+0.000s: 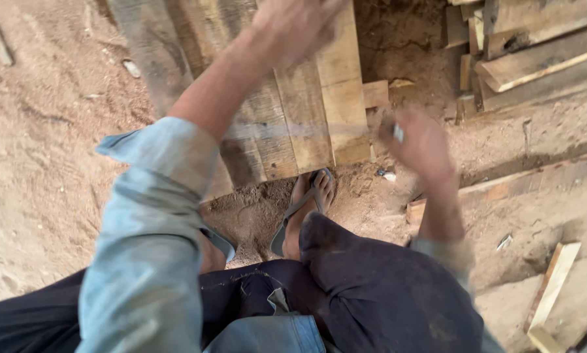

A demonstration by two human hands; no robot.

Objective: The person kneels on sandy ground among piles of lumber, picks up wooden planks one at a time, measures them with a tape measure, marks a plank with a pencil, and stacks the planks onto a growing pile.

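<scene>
planks [300,111]: rough matt wood; sleeve [149,222]: faded denim cloth; ground [38,150]: sawdust

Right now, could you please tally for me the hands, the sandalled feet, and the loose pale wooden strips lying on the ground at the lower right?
Hands: 2, the left hand on the wooden planks and the right hand in the air
Sandalled feet in view: 1, the foot in a sandal
Loose pale wooden strip: 1
Total: 4
</scene>
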